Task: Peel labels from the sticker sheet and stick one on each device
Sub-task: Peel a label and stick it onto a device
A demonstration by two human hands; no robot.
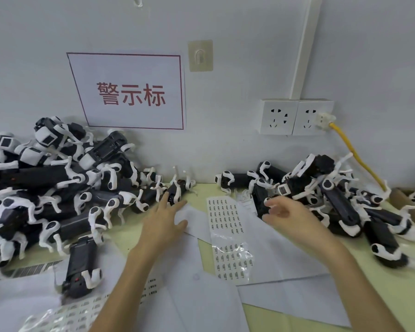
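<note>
Across the middle of the desk (pixel 381 279), between two heaps of devices: sticker sheet (pixel 225 215), lying flat, upper part bare, lower part under a crinkled clear sleeve (pixel 233 259). Left heap (pixel 46 188) piled from the desk's left edge to the back edge; right heap (pixel 333 200) spread toward the right edge. Lone device (pixel 82 267) near the front-left corner, partly on white paper (pixel 194 259).

Left grip (pixel 164 219): released, fingers straight and spread, palm over the paper just left of the sheet, fingertips at a small device (pixel 177 190) by the back edge. Right grip (pixel 285 214): blurred, fingers loosely curled just beside a dark device (pixel 260 204) at the near rim of the right heap; cannot tell whether pinching a label or nothing at all.

Step in hand, by the look of it: fetching the next device for labelling.

To do it well:
- Draw one device clear of its heap before lifting; thin white legs likely to snag on neighbours.
- Turn it so a flat dark face sits up and steady.
- Pin the sheet with one grip while lifting a label by its corner, to keep the sleeve and paper from sliding.
- Touch only the label's edge; lay one edge down first, then press flat.
- Set finished devices well apart from the unlabelled ones.
</note>
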